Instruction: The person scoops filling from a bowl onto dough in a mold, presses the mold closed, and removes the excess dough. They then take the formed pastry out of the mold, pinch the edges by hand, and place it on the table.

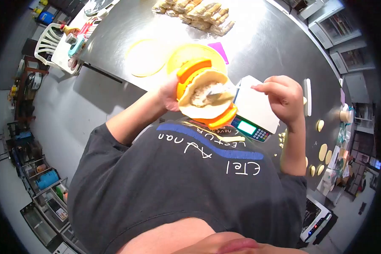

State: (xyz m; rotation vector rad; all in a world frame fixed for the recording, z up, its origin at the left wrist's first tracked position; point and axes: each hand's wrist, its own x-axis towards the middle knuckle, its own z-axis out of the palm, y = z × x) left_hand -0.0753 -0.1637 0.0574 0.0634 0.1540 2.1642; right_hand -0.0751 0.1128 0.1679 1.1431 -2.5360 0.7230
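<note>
Basically, L hand (171, 95) grips the orange press (194, 67) beside the scale (258, 108), w/ 1 dough disc (190, 109) + filling (198, 97) on it. R hand (285, 99) is curled; can't tell if it's got the spoon-like tool (216, 90). Best keep press level, filling central, dough rim clean.

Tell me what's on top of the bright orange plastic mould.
On the mould: a round, pale dough disc bearing lumpy whitish filling. Dough hides the mould's middle; a blurred item hides some filling.
</note>
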